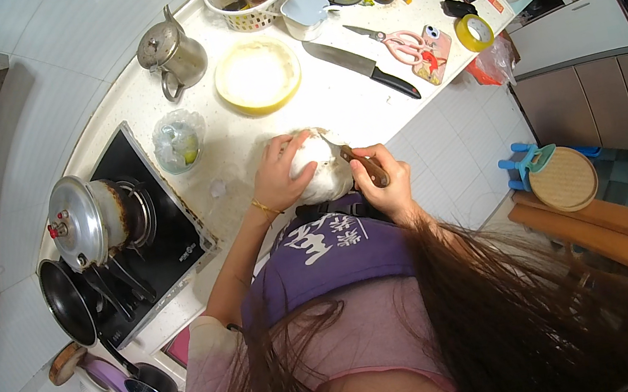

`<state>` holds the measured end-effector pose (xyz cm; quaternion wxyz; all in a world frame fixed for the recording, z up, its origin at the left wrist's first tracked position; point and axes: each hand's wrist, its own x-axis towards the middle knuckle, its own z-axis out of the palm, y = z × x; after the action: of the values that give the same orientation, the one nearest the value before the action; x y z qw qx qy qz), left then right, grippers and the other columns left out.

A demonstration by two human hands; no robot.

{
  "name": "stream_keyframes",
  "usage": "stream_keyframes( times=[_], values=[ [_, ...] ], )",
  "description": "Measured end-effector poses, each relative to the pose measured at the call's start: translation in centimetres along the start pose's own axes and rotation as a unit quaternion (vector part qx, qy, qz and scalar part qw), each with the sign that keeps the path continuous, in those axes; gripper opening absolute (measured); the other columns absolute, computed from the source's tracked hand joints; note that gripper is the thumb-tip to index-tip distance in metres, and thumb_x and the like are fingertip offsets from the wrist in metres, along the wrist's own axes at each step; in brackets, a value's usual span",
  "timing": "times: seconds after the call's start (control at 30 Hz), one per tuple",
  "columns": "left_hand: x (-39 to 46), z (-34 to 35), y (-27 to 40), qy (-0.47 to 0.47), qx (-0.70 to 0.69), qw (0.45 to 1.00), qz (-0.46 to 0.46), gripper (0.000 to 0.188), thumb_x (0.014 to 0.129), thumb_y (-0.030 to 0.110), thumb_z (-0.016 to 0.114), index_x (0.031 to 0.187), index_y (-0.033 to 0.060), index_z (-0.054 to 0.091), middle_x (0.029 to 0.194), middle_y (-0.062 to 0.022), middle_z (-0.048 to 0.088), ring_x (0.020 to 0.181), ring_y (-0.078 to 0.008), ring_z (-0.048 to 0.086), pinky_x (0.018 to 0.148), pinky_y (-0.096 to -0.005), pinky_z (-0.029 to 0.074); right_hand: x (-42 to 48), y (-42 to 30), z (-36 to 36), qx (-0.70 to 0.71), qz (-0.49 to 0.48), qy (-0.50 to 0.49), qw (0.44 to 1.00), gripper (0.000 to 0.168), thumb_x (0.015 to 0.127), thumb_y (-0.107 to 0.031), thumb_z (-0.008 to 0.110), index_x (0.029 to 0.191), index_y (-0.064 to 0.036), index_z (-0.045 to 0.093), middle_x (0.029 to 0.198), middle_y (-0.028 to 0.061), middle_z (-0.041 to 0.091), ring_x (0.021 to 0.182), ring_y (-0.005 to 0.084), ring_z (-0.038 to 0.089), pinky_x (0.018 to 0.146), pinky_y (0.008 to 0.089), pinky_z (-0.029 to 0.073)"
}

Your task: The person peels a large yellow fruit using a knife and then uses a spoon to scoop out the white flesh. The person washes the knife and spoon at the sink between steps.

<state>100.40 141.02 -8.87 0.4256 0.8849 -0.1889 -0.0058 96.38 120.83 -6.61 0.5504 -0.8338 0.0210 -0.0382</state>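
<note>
My left hand (281,170) lies spread over a large whitish round object (324,166) with brownish marks, holding it at the counter's edge close to my body. Whether it is a fruit or something else, I cannot tell. In my right hand (384,180) is a tool with a wooden handle (369,167), probably a knife or peeler. Its working end meets the right side of the round object and is mostly hidden. Beyond the hands stand a yellow-rimmed bowl (254,107) and a kitchen knife with a black handle (357,67).
Pink-handled scissors (406,46), a phone (433,58) and yellow tape (474,33) lie far right. A metal pitcher (173,60) and a plastic bag with green contents (179,141) stand left. A pressure cooker (81,218) sits on the black gas hob (170,240).
</note>
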Motion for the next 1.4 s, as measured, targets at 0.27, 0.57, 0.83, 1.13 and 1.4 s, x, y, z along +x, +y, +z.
stream_keyframes(
  times=[0.27,0.57,0.83,1.13,1.4],
  values=[
    [-0.2,0.9,-0.8,0.034,0.023,0.999,0.014,0.048,0.074,0.023,0.069,0.118,0.008,0.057,0.105,-0.0107,0.052,0.096,-0.0279,0.053,0.079,-0.0347,0.047,0.7,-1.5,0.4,-0.171,-0.223,0.032,0.959,0.023,0.07,-0.014,0.07,0.089,-0.006,0.06,0.065,0.0103,0.063,0.054,0.0255,0.062,0.049,0.0301,0.05],
    [0.2,1.5,-0.3,0.043,0.084,0.995,-0.029,0.044,0.07,0.031,0.071,0.105,0.0064,0.06,0.1,-0.0077,0.053,0.09,-0.0262,0.056,0.07,-0.0357,0.049,-0.6,-1.1,-0.2,-0.128,-0.213,-0.02,0.968,0.021,0.069,-0.007,0.068,0.087,-0.002,0.057,0.065,0.0131,0.061,0.055,0.0272,0.062,0.05,0.0321,0.05],
    [0.5,0.7,1.2,0.04,0.081,0.994,-0.054,0.038,0.07,0.026,0.072,0.099,0.0054,0.057,0.096,-0.0091,0.053,0.086,-0.0277,0.057,0.07,-0.0356,0.047,-0.7,0.6,0.3,-0.078,-0.22,-0.026,0.972,0.022,0.071,-0.005,0.069,0.09,0.001,0.057,0.068,0.0153,0.062,0.058,0.0276,0.064,0.053,0.0316,0.052],
    [0.0,0.6,0.9,0.12,0.133,0.979,0.098,0.038,0.07,0.023,0.072,0.1,0.0045,0.058,0.097,-0.0104,0.053,0.086,-0.028,0.056,0.071,-0.0352,0.047,-1.7,0.1,-1.1,-0.061,-0.227,-0.065,0.97,0.021,0.071,-0.003,0.067,0.089,0.001,0.057,0.066,0.0143,0.061,0.055,0.0265,0.063,0.05,0.0314,0.05],
    [0.3,0.4,1.3,0.122,0.145,0.974,0.123,0.038,0.07,0.025,0.072,0.1,0.0048,0.058,0.096,-0.01,0.053,0.086,-0.0278,0.056,0.07,-0.0351,0.047,-2.3,-0.5,-2.4,-0.03,-0.195,-0.106,0.975,0.02,0.07,0.004,0.065,0.089,0.004,0.057,0.064,0.0136,0.06,0.053,0.0233,0.061,0.048,0.031,0.048]
  ],
)
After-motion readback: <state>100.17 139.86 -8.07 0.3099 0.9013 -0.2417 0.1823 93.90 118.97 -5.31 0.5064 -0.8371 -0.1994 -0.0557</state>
